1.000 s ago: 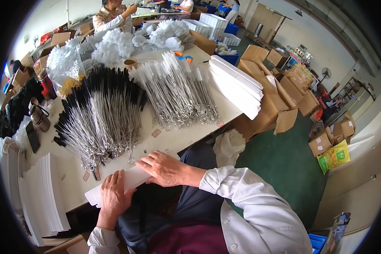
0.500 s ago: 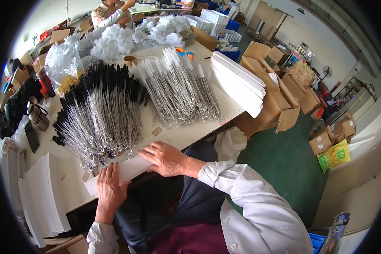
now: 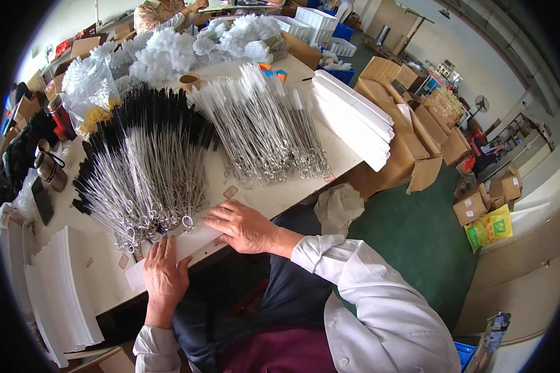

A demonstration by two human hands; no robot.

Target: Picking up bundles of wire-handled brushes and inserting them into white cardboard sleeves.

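White card is what both your hands press on: one long white card strip (image 3: 190, 248) lies flat at the near edge of the work table (image 3: 280, 196), just below the loop ends of the brushes. Your left hand (image 3: 163, 278) lies flat on its left part, fingers stretched and together, gripping nothing. Your right hand (image 3: 242, 227) rests palm down on its right part, fingers spread loosely; whether the fingertips pinch the card's far edge you cannot tell from here.

Two fans of wire-handled brushes lie on the table: one heap of black-bristled brushes (image 3: 140, 168) touching the strip's far edge, one heap of white-bristled brushes (image 3: 264, 130) beside it. Two stacks of white card show, one at your left (image 3: 59, 292), one at the table's right edge (image 3: 354, 118). One tape roll (image 3: 190, 81) stands behind the brushes, with fluffy white brush heads (image 3: 186, 46) piled beyond. Several brown cartons (image 3: 417, 130) sit on the green floor.

Compared with half a second ago, your left hand sits a little higher on the strip, and your right hand has kept its place.
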